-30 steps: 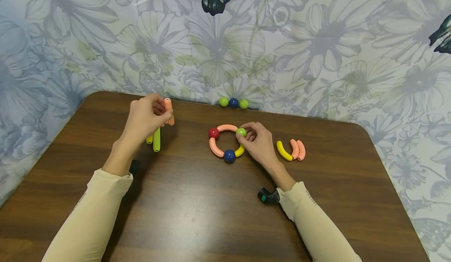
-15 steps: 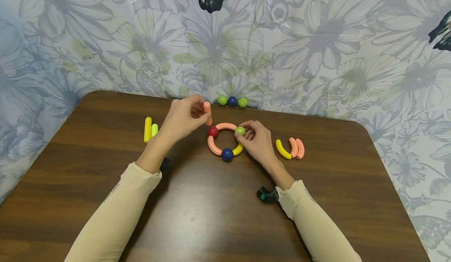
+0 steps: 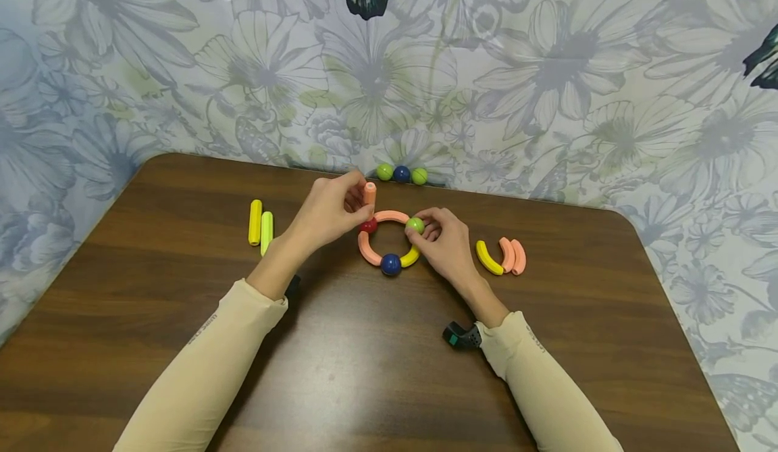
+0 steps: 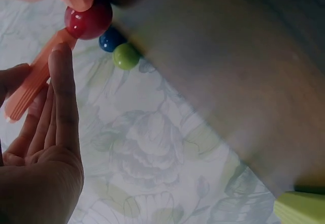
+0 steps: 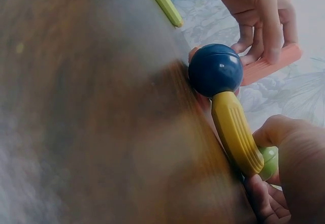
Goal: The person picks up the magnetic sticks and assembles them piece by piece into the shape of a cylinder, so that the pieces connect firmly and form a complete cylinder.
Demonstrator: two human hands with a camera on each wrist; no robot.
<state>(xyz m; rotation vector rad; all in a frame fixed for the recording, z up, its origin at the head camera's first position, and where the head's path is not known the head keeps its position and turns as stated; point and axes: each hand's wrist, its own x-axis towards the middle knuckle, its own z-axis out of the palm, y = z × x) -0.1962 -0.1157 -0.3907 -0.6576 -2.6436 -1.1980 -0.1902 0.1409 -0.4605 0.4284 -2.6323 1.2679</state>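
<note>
My left hand (image 3: 333,210) pinches a straight orange stick (image 3: 369,194) between thumb and fingers. The stick stands upright, its lower end touching the red ball (image 4: 90,18) in the left wrist view. That ball is part of a ring lying on the table, along with curved pink pieces (image 3: 369,249), a blue ball (image 5: 216,70), a curved yellow piece (image 5: 236,132) and a green ball (image 3: 415,226). At the ring's right side my right hand (image 3: 446,244) holds the green ball between thumb and fingers. My left hand hides part of the red ball in the head view.
On the left of the brown table (image 3: 340,371) lie a yellow stick (image 3: 255,222) and a lime stick (image 3: 267,230). A curved yellow piece (image 3: 489,258) and two curved pink pieces (image 3: 512,256) lie to the right. Green and blue balls (image 3: 402,174) line the back edge.
My left hand has carried the orange stick rightward from beside the straight sticks, then lowered it onto the red ball. My right hand has stayed at the green ball.
</note>
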